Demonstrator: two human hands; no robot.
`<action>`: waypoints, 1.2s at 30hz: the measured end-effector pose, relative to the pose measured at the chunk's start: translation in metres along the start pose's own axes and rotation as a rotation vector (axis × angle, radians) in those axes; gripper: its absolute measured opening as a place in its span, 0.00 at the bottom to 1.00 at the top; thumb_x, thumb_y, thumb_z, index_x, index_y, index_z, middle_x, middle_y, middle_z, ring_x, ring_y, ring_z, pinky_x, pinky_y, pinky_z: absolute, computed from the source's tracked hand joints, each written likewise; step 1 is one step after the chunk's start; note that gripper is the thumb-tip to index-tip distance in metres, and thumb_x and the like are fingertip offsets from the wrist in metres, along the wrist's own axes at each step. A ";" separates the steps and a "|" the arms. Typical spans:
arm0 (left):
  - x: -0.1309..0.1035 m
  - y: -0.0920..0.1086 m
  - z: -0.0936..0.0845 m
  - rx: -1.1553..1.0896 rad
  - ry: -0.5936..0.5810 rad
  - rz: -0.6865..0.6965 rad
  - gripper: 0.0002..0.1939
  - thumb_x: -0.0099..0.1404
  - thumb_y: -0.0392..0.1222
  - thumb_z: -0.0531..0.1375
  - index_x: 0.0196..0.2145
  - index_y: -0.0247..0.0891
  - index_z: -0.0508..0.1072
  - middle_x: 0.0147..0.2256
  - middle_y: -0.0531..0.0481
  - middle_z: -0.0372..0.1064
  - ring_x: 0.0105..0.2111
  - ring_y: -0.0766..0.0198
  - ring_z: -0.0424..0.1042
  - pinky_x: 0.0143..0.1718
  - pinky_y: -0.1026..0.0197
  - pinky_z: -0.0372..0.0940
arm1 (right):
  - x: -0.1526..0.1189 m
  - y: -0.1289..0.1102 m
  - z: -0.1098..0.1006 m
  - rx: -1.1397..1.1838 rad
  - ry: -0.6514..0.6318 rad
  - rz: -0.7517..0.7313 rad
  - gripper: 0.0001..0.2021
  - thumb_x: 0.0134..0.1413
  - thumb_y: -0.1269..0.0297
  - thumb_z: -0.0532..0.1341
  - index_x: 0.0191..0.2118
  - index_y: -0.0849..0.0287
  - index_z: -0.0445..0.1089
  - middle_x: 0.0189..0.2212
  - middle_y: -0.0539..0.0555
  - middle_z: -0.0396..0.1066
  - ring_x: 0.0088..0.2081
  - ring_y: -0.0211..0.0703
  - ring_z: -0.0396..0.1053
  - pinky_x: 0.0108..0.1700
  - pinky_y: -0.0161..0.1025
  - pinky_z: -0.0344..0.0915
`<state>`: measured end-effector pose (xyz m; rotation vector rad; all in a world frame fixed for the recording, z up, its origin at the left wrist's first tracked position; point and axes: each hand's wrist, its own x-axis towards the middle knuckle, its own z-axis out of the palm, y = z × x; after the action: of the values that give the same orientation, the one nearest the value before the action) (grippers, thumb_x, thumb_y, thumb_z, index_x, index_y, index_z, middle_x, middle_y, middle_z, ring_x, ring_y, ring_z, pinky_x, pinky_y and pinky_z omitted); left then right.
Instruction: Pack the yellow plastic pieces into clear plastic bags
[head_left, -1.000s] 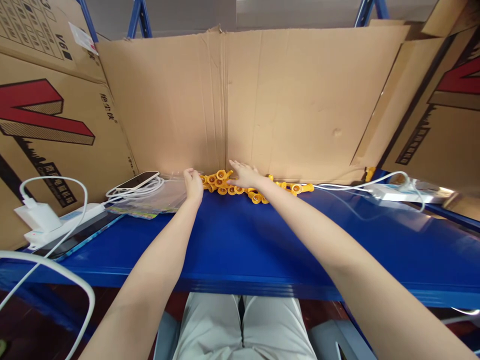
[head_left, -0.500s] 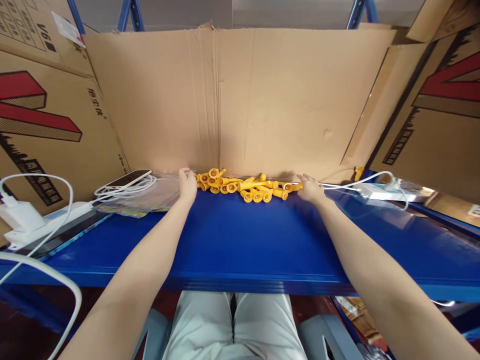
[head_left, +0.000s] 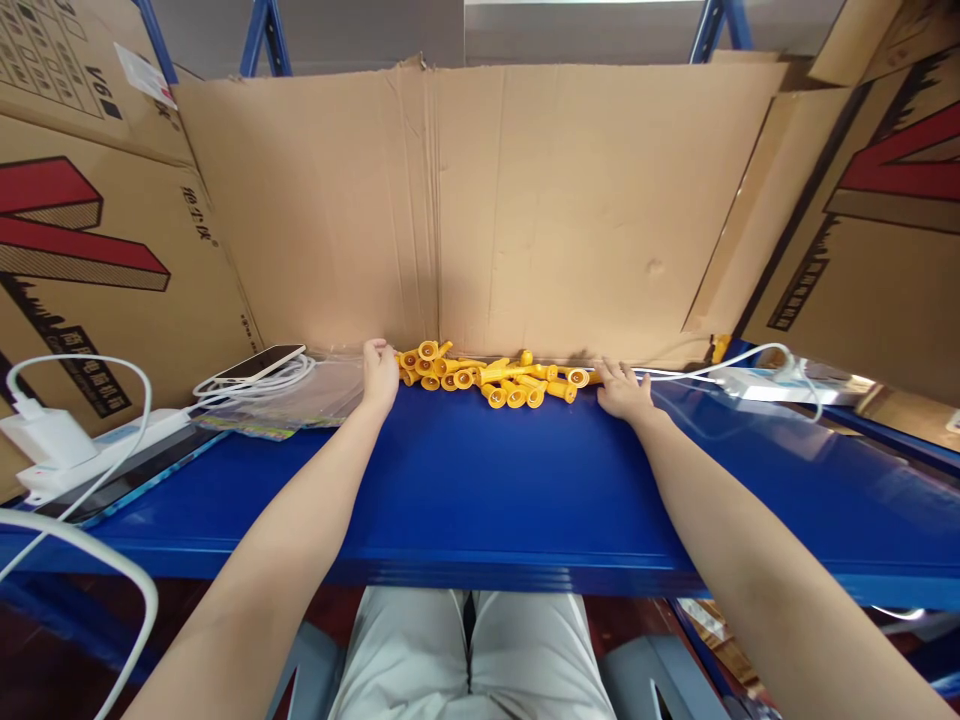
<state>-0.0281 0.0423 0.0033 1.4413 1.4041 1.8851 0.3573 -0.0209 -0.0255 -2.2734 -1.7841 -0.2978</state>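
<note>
A heap of yellow plastic pieces [head_left: 516,372], narrow stems with flared, cup-like ends, lies along the back of the blue shelf [head_left: 487,480], against the cardboard. At the heap's left end is my left hand [head_left: 381,378], upright on its edge, touching or nearly touching the outermost pieces. Its fingers are partly hidden but look extended, with nothing seen in them. My right hand [head_left: 624,388] rests low at the right end, palm down, fingers stretched and slightly apart. Its fingertips are beside the last yellow piece; whether they touch it I cannot tell.
Clear plastic bags [head_left: 315,395] and a phone [head_left: 262,362] on coiled white cable lie at left. Nearer stand a white power strip [head_left: 112,455] with a charger and a dark tablet-like device [head_left: 150,475]. Cardboard panels [head_left: 600,210] wall the back. Another white strip [head_left: 787,385] sits right.
My right hand has settled slightly lower and its fingers now show more spread. The left hand stays at the heap's left end. The view has tilted a little; the yellow pieces look nearly the same.
</note>
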 end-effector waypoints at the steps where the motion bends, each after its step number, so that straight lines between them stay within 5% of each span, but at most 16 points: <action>1: 0.000 0.001 0.000 -0.001 0.002 0.003 0.07 0.60 0.37 0.48 0.38 0.40 0.60 0.32 0.49 0.67 0.35 0.63 0.69 0.41 0.59 0.62 | 0.001 -0.001 0.001 -0.004 -0.027 -0.016 0.30 0.55 0.70 0.45 0.65 0.56 0.47 0.64 0.56 0.48 0.65 0.53 0.42 0.60 0.66 0.40; 10: -0.003 0.003 0.001 0.008 0.008 0.012 0.08 0.60 0.36 0.49 0.38 0.40 0.62 0.31 0.50 0.67 0.34 0.63 0.69 0.40 0.59 0.62 | 0.002 -0.006 -0.009 -0.037 0.001 -0.066 0.16 0.55 0.64 0.52 0.47 0.63 0.68 0.51 0.65 0.66 0.55 0.58 0.58 0.58 0.64 0.44; 14: -0.003 0.003 0.000 0.037 -0.011 0.022 0.09 0.60 0.36 0.49 0.40 0.39 0.62 0.34 0.49 0.68 0.34 0.63 0.69 0.41 0.59 0.63 | 0.003 -0.004 -0.016 0.129 -0.094 -0.017 0.15 0.54 0.59 0.55 0.44 0.61 0.68 0.41 0.60 0.73 0.44 0.52 0.69 0.47 0.47 0.61; 19: -0.006 0.006 0.000 0.167 -0.060 0.086 0.09 0.57 0.34 0.51 0.37 0.38 0.65 0.36 0.48 0.69 0.35 0.63 0.68 0.42 0.59 0.62 | 0.002 -0.008 -0.038 0.182 -0.055 -0.006 0.10 0.47 0.60 0.60 0.34 0.60 0.72 0.34 0.58 0.74 0.37 0.47 0.71 0.34 0.36 0.61; 25: -0.014 0.011 -0.001 0.404 -0.201 0.273 0.07 0.56 0.32 0.52 0.32 0.37 0.68 0.35 0.46 0.70 0.34 0.61 0.69 0.40 0.57 0.63 | -0.009 -0.014 -0.071 0.140 0.023 0.154 0.13 0.47 0.61 0.59 0.36 0.62 0.72 0.34 0.62 0.73 0.38 0.52 0.71 0.36 0.40 0.63; 30: -0.024 0.015 0.004 0.561 -0.331 0.528 0.08 0.57 0.32 0.52 0.32 0.38 0.70 0.35 0.46 0.71 0.38 0.58 0.69 0.44 0.55 0.63 | -0.013 -0.018 -0.079 0.172 0.108 0.207 0.14 0.47 0.62 0.57 0.36 0.64 0.73 0.34 0.64 0.73 0.38 0.53 0.70 0.35 0.41 0.63; 36: -0.046 0.027 0.018 0.573 -0.658 0.622 0.10 0.58 0.34 0.52 0.32 0.38 0.73 0.34 0.48 0.73 0.37 0.59 0.71 0.42 0.57 0.65 | -0.014 -0.022 -0.090 0.236 -0.115 0.203 0.11 0.45 0.62 0.56 0.24 0.64 0.72 0.19 0.58 0.68 0.25 0.45 0.68 0.27 0.37 0.59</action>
<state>0.0130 0.0033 0.0034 2.7073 1.2749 1.0695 0.3315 -0.0565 0.0569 -2.3127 -1.5279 0.0779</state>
